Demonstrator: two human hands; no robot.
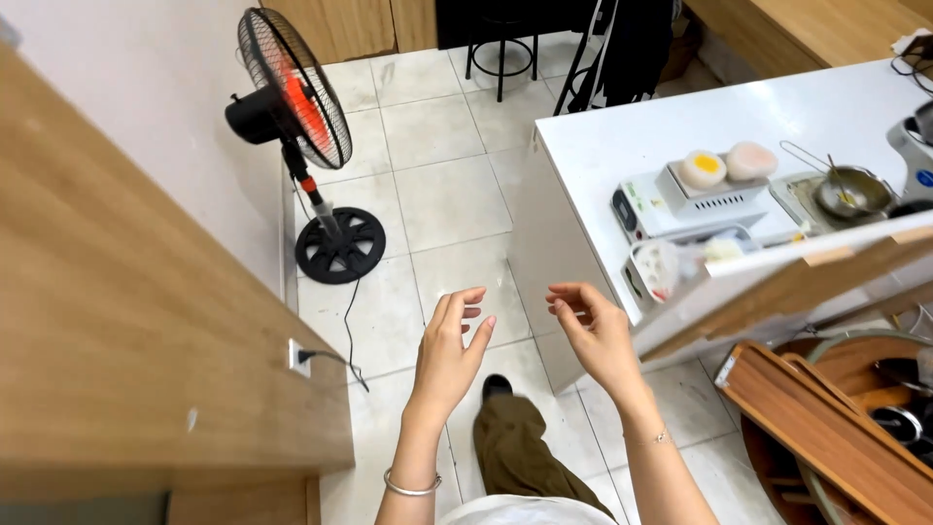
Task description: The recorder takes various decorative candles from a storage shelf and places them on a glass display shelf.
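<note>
two bare hands raised over a pale tiled floor [447,204], nothing in either.
left hand [455,340] and right hand [593,331] face each other, fingers loosely spread; black pedestal fan [292,87] stands beyond.

Both hands raised over a pale tiled floor [442,185], empty: left hand [452,345] with fingers loosely spread, a silver bangle [411,483] on its wrist; right hand [595,331] just beside it, fingers curled, a thin bracelet [659,437] at the wrist. Below them, an olive trouser leg [520,457] and a black shoe [497,386]. A black pedestal fan [296,97] with orange blades stands at left by the wall, its cord running to a wall socket [297,357]; a white counter [671,126] at right carries a small appliance [714,194] topped with two round items and a metal bowl [853,191].
</note>
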